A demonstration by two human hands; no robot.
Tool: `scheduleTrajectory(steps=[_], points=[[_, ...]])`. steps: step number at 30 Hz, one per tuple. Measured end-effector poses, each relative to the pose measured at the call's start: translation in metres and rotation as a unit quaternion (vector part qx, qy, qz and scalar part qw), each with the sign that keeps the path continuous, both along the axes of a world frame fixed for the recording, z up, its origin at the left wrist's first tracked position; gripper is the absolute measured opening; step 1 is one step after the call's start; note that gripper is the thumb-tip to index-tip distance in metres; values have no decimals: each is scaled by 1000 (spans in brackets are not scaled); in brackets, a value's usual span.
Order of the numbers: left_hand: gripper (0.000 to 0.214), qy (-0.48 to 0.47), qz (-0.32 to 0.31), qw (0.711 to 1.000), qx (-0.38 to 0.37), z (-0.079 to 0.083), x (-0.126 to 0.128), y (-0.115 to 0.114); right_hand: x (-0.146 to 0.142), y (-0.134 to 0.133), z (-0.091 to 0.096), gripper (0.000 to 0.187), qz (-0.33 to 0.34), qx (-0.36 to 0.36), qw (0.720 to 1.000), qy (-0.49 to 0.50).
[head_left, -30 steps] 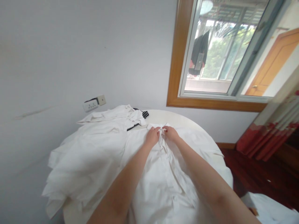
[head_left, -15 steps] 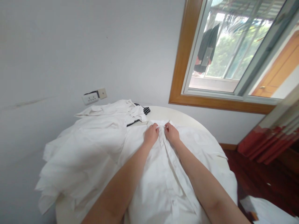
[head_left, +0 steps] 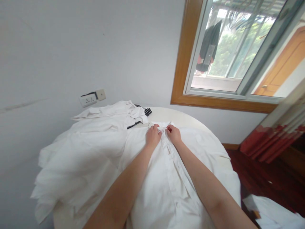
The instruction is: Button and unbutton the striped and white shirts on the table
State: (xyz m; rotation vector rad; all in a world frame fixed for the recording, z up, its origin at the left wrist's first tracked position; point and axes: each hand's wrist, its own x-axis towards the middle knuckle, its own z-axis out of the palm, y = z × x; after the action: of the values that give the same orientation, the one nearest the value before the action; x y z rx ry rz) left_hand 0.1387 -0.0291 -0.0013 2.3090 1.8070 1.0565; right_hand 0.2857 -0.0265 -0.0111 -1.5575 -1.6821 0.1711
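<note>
A white button-up shirt (head_left: 157,184) lies spread on the round table, collar at the far end and its front placket running toward me. At the collar, my left hand (head_left: 153,135) rests on the cloth left of the placket, fingers bent and closed on the fabric. Just to the right, my right hand (head_left: 173,134) pinches the collar's edge between thumb and fingertips. Only a small gap separates the two hands. Below them the placket edges lie partly apart, with a button showing lower down.
A pile of white garments (head_left: 83,152) covers the table's left side, with a black-and-white striped piece (head_left: 148,112) at its far end. The pale tabletop (head_left: 171,114) meets the wall near a socket (head_left: 88,100). A window (head_left: 219,57) and red curtain (head_left: 259,143) are to the right.
The view has shifted slightly. My left fingers have loosened and spread a little over the collar; my right hand keeps its pinch at nearly the same place.
</note>
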Motion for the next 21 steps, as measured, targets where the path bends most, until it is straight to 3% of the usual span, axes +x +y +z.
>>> scheduleTrajectory(steps=[4, 8, 11, 14, 16, 21], points=[[31, 29, 2, 999, 13, 0, -1, -4, 12, 6, -2, 34, 57, -26, 997, 53], [24, 47, -13, 997, 57, 9, -3, -15, 28, 6, 9, 41, 102, -117, 985, 73], [22, 61, -77, 990, 105, 14, -3, -23, 33, -5, 20, 63, 166, -161, 973, 22], [34, 106, -148, 978, 101, 8, 0, -25, 30, -25, 25, 78, 216, -146, 963, -73], [38, 143, -165, 974, 58, -1, 1, -22, 28, -41, 23, 76, 204, -137, 959, -140], [40, 176, -138, 975, -4, -15, 0, -12, 42, -73, 10, 60, 44, -177, 945, -272]])
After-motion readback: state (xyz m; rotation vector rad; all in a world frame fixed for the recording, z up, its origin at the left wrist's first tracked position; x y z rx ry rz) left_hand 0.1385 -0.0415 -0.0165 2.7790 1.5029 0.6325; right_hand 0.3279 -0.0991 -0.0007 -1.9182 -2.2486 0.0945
